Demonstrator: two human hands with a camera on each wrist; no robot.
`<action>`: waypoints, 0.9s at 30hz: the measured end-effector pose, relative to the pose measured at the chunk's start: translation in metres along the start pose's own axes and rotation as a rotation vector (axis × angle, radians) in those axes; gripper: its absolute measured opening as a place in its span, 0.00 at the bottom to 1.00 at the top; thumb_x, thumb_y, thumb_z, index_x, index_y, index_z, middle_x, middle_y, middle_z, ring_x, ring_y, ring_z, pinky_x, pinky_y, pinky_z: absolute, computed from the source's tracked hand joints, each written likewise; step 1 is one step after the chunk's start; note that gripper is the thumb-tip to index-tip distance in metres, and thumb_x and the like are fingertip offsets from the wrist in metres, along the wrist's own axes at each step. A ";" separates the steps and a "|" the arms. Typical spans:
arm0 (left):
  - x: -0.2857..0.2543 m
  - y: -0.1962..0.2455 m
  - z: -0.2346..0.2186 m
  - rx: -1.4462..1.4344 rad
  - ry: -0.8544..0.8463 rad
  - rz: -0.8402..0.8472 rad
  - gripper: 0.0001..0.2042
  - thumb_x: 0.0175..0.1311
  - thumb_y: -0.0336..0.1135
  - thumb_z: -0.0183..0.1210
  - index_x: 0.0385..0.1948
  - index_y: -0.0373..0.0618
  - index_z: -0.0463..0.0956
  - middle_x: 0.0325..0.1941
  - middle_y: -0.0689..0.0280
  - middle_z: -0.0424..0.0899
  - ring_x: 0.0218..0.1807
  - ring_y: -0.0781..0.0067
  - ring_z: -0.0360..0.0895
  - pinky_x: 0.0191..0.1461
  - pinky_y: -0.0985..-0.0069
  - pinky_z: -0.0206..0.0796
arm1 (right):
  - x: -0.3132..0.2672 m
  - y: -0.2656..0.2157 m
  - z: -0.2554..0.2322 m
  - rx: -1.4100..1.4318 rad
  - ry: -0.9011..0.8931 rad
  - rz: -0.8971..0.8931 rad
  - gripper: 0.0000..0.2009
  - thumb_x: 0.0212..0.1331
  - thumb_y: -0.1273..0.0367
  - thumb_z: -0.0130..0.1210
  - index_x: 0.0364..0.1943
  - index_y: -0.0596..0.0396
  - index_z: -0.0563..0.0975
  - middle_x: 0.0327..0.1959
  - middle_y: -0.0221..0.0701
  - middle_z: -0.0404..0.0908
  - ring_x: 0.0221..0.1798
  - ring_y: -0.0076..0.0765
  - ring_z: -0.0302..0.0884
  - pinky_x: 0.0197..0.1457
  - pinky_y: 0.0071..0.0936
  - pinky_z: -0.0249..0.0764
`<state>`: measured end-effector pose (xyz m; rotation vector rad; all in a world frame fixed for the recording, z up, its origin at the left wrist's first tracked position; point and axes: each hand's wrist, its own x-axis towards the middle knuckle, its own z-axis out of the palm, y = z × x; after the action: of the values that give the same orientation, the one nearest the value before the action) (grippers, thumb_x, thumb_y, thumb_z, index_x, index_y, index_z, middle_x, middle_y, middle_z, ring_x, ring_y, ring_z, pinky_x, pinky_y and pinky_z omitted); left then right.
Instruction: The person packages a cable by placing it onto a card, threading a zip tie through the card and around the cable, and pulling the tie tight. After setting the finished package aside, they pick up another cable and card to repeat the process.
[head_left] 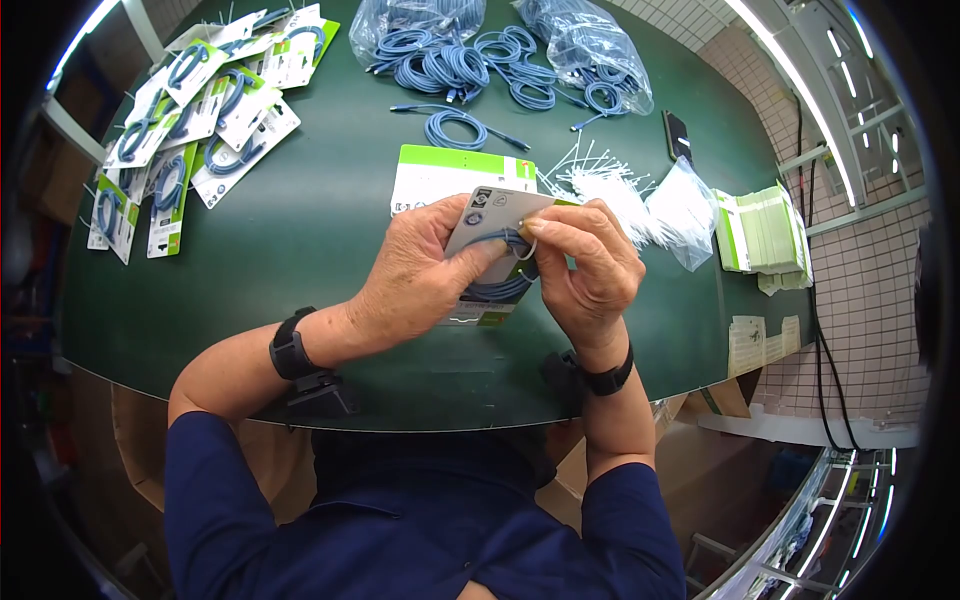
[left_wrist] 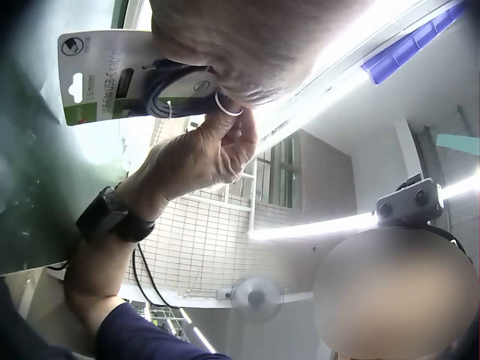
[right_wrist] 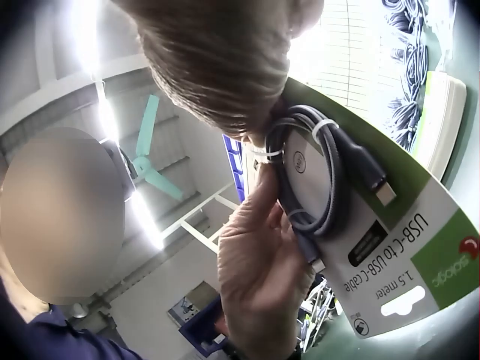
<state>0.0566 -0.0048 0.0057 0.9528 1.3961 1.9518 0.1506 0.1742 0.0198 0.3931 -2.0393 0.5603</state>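
Both hands partly hide the card (head_left: 497, 215) and cable (head_left: 505, 288).

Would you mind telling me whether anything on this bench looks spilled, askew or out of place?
Nothing looks damaged. The white cable ties lie scattered loose beside their clear bag, and the finished cards sit in an untidy overlapping heap at the far left of the green table.

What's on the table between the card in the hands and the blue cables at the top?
In the head view, a white-and-green card stack, then one loose coiled blue cable.
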 end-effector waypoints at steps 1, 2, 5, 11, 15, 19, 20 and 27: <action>-0.001 0.000 0.000 0.020 0.004 0.000 0.15 0.72 0.25 0.60 0.58 0.36 0.80 0.49 0.62 0.89 0.48 0.79 0.84 0.54 0.76 0.79 | 0.002 -0.001 -0.002 0.025 -0.021 0.015 0.12 0.54 0.81 0.71 0.41 0.55 0.85 0.36 0.35 0.88 0.33 0.36 0.83 0.33 0.27 0.77; -0.001 0.001 0.000 0.041 0.009 -0.001 0.15 0.72 0.25 0.60 0.58 0.36 0.80 0.49 0.62 0.89 0.48 0.79 0.84 0.54 0.76 0.79 | 0.003 -0.002 -0.003 0.051 -0.043 0.031 0.12 0.53 0.81 0.71 0.41 0.55 0.85 0.36 0.35 0.88 0.33 0.35 0.83 0.33 0.27 0.77; -0.001 -0.001 0.000 0.072 0.019 -0.005 0.15 0.71 0.25 0.60 0.58 0.36 0.80 0.49 0.62 0.89 0.48 0.79 0.83 0.54 0.76 0.79 | 0.007 -0.001 -0.008 0.017 -0.102 0.007 0.12 0.52 0.81 0.71 0.40 0.55 0.85 0.36 0.35 0.88 0.32 0.36 0.83 0.32 0.27 0.77; 0.003 -0.002 -0.004 0.078 0.013 -0.057 0.15 0.71 0.26 0.60 0.58 0.37 0.80 0.48 0.62 0.89 0.48 0.78 0.83 0.54 0.75 0.79 | 0.008 -0.005 -0.011 -0.095 -0.185 -0.063 0.13 0.49 0.81 0.71 0.40 0.55 0.86 0.36 0.35 0.89 0.31 0.36 0.82 0.31 0.28 0.76; 0.002 0.000 -0.003 0.105 0.016 -0.014 0.15 0.71 0.26 0.60 0.57 0.36 0.80 0.48 0.61 0.89 0.48 0.78 0.84 0.54 0.75 0.79 | 0.009 -0.005 -0.011 -0.099 -0.158 -0.064 0.15 0.47 0.81 0.71 0.41 0.54 0.86 0.35 0.32 0.87 0.31 0.35 0.82 0.30 0.28 0.76; 0.000 -0.002 -0.004 0.087 -0.004 -0.027 0.15 0.71 0.26 0.61 0.58 0.35 0.80 0.49 0.61 0.89 0.48 0.78 0.84 0.54 0.75 0.79 | 0.015 -0.006 -0.019 -0.170 -0.210 -0.030 0.17 0.45 0.81 0.71 0.43 0.52 0.87 0.33 0.29 0.84 0.32 0.34 0.81 0.30 0.27 0.76; 0.001 -0.003 -0.004 0.094 -0.009 -0.024 0.15 0.71 0.26 0.61 0.58 0.35 0.80 0.49 0.61 0.89 0.48 0.78 0.84 0.54 0.75 0.79 | 0.016 -0.005 -0.022 -0.156 -0.245 -0.015 0.17 0.46 0.81 0.71 0.43 0.52 0.87 0.32 0.29 0.83 0.32 0.33 0.80 0.30 0.27 0.75; 0.006 0.005 -0.008 -0.001 -0.011 -0.097 0.16 0.71 0.23 0.60 0.59 0.34 0.79 0.51 0.61 0.89 0.49 0.77 0.84 0.56 0.74 0.80 | 0.006 0.005 -0.018 0.051 -0.019 0.218 0.13 0.56 0.82 0.68 0.43 0.51 0.88 0.32 0.28 0.82 0.33 0.25 0.76 0.32 0.25 0.74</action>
<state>0.0466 -0.0060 0.0103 0.8775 1.4084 1.8729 0.1581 0.1881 0.0313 0.2074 -2.1035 0.7450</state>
